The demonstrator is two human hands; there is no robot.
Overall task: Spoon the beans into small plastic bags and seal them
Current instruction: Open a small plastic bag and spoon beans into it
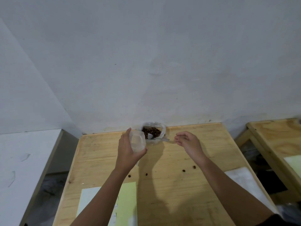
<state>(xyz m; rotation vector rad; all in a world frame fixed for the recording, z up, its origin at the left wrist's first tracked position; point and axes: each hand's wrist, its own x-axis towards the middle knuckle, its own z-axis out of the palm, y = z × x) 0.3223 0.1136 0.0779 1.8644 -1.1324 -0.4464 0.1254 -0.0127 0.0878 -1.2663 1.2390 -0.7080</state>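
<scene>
A clear plastic bag of brown beans [153,131] sits open at the far edge of the wooden table [187,185], against the wall. A metal spoon [160,139] lies with its bowl in the beans and its handle pointing right. My left hand [128,150] grips a small clear plastic bag [137,141], held open just left of the beans. My right hand [187,141] hovers at the end of the spoon handle, fingertips curled near it; whether they touch it I cannot tell.
Several loose beans [184,170] lie across the middle of the table. Green and white sheets [128,201] lie at the near left, a white sheet [244,181] at the right edge. A white cabinet [24,160] stands left, another wooden table [276,132] right.
</scene>
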